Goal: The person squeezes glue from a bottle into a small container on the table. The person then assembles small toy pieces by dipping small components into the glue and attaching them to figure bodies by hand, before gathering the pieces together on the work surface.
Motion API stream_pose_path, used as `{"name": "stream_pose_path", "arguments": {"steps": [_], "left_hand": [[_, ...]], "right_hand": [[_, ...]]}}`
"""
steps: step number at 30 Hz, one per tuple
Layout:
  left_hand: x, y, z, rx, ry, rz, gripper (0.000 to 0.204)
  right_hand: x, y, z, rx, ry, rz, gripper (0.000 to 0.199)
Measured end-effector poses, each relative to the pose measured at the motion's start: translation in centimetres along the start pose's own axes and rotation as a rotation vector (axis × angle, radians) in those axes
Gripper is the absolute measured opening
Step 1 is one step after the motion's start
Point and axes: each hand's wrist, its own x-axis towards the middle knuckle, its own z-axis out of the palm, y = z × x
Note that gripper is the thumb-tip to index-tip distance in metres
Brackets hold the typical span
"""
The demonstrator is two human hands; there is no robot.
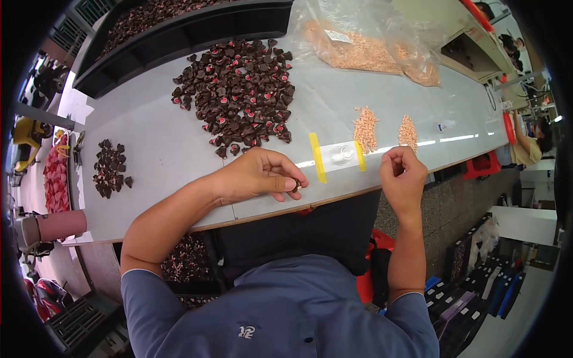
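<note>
My left hand (258, 175) rests on the white table (161, 149) near its front edge, pinching a small dark brown part (296, 185) between thumb and fingertips. My right hand (403, 173) hovers at the table edge with fingers curled; whether something tiny sits in them I cannot tell. Between the hands lies a clear patch with small white rings (341, 155), held by two yellow tape strips (317, 157). Behind my left hand spreads a big pile of dark brown and pink parts (239, 89). Two small heaps of tan pieces (365, 128) lie just beyond my right hand.
A smaller dark pile (110, 168) lies at the left. A clear bag of tan pieces (364, 45) and a black tray of dark parts (179, 24) sit at the back. A pink cup (59, 225) stands at the left corner. Another person (531, 143) works at far right.
</note>
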Motion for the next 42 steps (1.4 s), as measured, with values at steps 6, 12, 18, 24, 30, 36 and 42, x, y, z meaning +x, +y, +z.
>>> {"name": "stream_pose_path", "arguments": {"steps": [6,12,18,24,30,36,42], "left_hand": [[-0.5,-0.2,-0.2,-0.001,0.008,-0.004,0.022],[-0.9,-0.7,-0.5,-0.007,0.009,-0.014,0.025],[-0.6,-0.7,-0.6,0.007,0.009,0.006,0.024],[-0.3,-0.1,-0.5,0.025,-0.001,0.030,0.025],[-0.7,0.0,-0.2,0.041,-0.025,-0.006,0.027],[-1.3,-1.0,0.0,0.018,-0.136,-0.060,0.025],[-1.1,-1.2,0.0,0.005,-0.166,-0.021,0.023]], "right_hand": [[1.6,3.9,-1.4,-0.314,0.166,0.036,0.008],[2.9,5.0,-2.4,-0.405,-0.010,0.094,0.013],[4.4,6.6,-1.6,-0.407,-0.112,0.167,0.017],[4.7,6.1,-2.5,-0.392,-0.130,0.192,0.015],[-0.9,-1.3,0.4,0.267,-0.009,-0.090,0.009],[-3.9,-5.7,7.1,0.341,-0.216,-0.523,0.013],[-4.7,-5.5,8.7,0.324,-0.162,-0.625,0.015]]}}
